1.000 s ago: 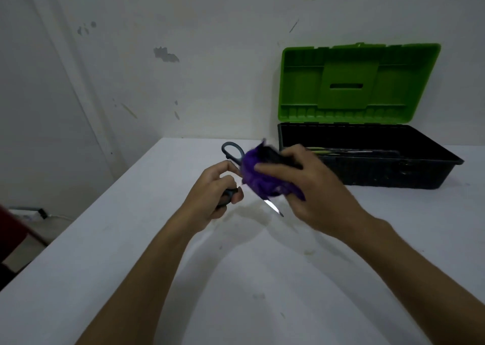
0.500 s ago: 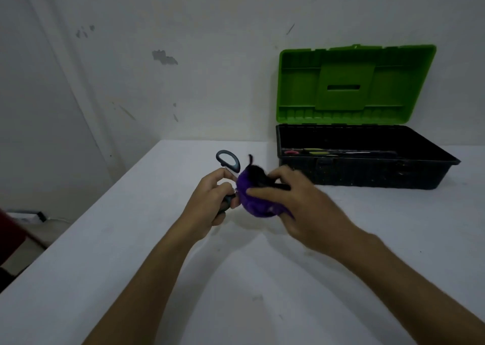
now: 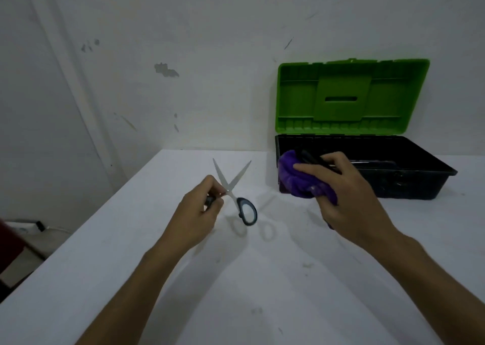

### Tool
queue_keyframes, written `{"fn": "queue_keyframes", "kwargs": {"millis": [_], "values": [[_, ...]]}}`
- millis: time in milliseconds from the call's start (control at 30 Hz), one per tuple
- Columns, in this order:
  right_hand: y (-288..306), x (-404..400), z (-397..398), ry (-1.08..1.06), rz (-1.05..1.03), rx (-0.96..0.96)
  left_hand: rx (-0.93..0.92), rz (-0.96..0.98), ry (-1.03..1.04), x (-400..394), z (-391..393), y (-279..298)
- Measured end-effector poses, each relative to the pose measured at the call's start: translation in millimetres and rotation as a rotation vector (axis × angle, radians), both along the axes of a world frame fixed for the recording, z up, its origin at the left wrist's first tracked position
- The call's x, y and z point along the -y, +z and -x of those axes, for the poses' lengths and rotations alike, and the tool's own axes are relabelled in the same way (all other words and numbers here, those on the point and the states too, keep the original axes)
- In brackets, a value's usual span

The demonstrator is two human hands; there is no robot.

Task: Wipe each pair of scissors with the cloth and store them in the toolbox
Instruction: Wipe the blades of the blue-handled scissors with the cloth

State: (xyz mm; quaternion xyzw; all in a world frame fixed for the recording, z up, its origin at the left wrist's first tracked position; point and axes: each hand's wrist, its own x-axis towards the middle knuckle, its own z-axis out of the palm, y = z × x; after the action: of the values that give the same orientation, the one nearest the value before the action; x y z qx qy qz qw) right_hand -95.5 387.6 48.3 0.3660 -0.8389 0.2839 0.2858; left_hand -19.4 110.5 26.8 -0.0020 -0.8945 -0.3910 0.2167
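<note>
My left hand (image 3: 199,211) grips one grey-black handle of a pair of scissors (image 3: 232,187). Its steel blades are spread wide and point up and away, and the other handle loop hangs free to the right. My right hand (image 3: 338,200) holds a bunched purple cloth (image 3: 296,179) just in front of the toolbox's left end, apart from the scissors. The toolbox (image 3: 435,184) has a black base and a raised green lid (image 3: 351,95), and stands at the back right of the table. Inside it I see thin dark tools, partly hidden by my right hand.
The white table (image 3: 236,279) meets a scuffed white wall behind. Its left edge runs diagonally, with the floor and a white power strip (image 3: 23,226) below.
The cloth has come off the scissors as my right hand drew right toward the toolbox. My left hand turned the scissors so the blades point up, spread apart.
</note>
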Motion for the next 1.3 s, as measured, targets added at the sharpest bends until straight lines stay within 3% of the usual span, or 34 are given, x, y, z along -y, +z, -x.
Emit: {"fn": "queue_keyframes", "kwargs": {"millis": [300,500,733,933,1133,1300], "values": [[-11.0,42.4,-7.4,0.046,-0.012,-0.087,0.020,0.024,-0.030,-28.7,-2.1,-1.9],[-33.1,57.8,-12.4,0.111,-0.150,-0.148,-0.122,0.009,0.075,-49.1,-8.3,-10.1],[-43.6,46.0,2.7,0.156,-0.159,-0.259,-0.120,-0.078,-0.031,-47.3,-4.6,-9.4],[-28.3,23.5,22.3,-0.059,-0.032,-0.254,-0.050,-0.099,-0.040,-48.1,-1.4,-10.8],[-30.4,33.0,-1.5,0.040,-0.080,-0.249,0.006,-0.105,-0.001,-42.5,5.9,-8.3],[-21.9,25.8,3.6,-0.071,0.230,-0.272,0.083,-0.174,0.051,-29.0,3.2,-11.1]]}}
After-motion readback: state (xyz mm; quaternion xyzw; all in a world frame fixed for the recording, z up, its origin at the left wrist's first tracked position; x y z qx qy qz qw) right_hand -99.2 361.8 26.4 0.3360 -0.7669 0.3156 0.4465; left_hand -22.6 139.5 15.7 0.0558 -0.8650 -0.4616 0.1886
